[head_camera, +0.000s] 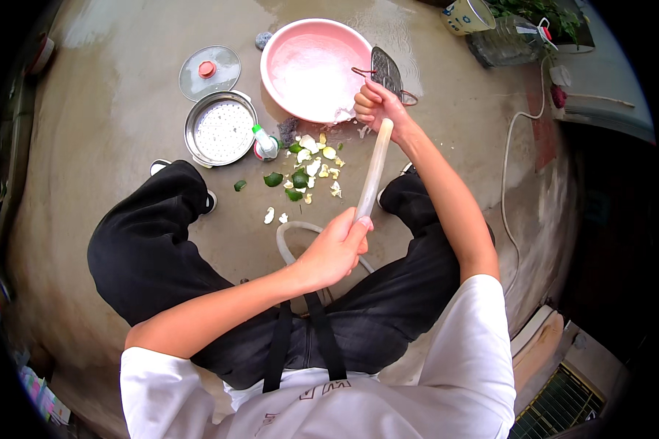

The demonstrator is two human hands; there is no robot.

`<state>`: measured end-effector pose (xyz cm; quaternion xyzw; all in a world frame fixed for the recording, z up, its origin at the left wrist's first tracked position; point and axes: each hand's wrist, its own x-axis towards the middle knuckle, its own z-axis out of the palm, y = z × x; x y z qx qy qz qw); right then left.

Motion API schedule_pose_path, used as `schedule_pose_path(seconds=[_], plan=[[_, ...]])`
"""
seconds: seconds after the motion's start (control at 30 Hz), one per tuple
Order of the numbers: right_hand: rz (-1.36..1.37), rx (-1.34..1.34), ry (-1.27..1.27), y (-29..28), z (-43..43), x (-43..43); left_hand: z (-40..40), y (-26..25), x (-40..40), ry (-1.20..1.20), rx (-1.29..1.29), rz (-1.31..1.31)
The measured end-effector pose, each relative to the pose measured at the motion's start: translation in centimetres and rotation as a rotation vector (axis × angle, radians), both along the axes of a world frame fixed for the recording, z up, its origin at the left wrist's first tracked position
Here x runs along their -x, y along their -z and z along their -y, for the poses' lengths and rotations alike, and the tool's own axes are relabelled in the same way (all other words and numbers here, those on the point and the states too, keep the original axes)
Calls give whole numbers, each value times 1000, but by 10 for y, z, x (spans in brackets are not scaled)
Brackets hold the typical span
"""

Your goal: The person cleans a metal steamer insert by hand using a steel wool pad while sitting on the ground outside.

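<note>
My left hand (338, 241) grips a pale flexible hose (374, 175), its end section pointing up and away from me. The hose's end lies over my right wrist in this view. My right hand (381, 107) is curled into a loose fist near the basin's right rim, with nothing visible in it. Just beyond it, a dark flat pan-like piece (386, 68) with reddish-brown wire handles leans at the edge of a pink plastic basin (274, 96). The basin holds water with bright glare on it.
A steamer pot (219, 126), a glass lid (222, 60) and a green-capped bottle (264, 144) stand left of the basin. Green and white peels (302, 178) litter the wet concrete floor (88, 219). A plastic jug (502, 44), a bucket (469, 16) and a thin hose (505, 181) are at right.
</note>
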<state>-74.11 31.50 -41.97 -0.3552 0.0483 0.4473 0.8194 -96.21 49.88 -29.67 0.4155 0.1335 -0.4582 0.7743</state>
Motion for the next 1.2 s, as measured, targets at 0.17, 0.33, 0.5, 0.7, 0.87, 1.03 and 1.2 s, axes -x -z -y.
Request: schedule_pose_path(seconds=[0.17, 0.33, 0.5, 0.7, 0.87, 1.03, 1.2], plan=[[3, 110, -102, 5, -11, -2, -2, -1, 1, -3, 8, -4], [111, 334, -51, 8, -28, 0, -6, 0, 0, -36, -15, 49], [160, 501, -31, -2, -33, 3, -7, 0, 1, -42, -35, 54], [357, 661, -42, -16, -31, -4, -4, 0, 1, 9, -93, 132], [422, 558, 142, -8, -21, -13, -3, 2, -1, 11, -107, 143], [196, 418, 56, -8, -4, -14, -4, 7, -6, 8, -145, 199], [57, 511, 98, -15, -7, -12, -2, 13, -4, 13, -224, 341]])
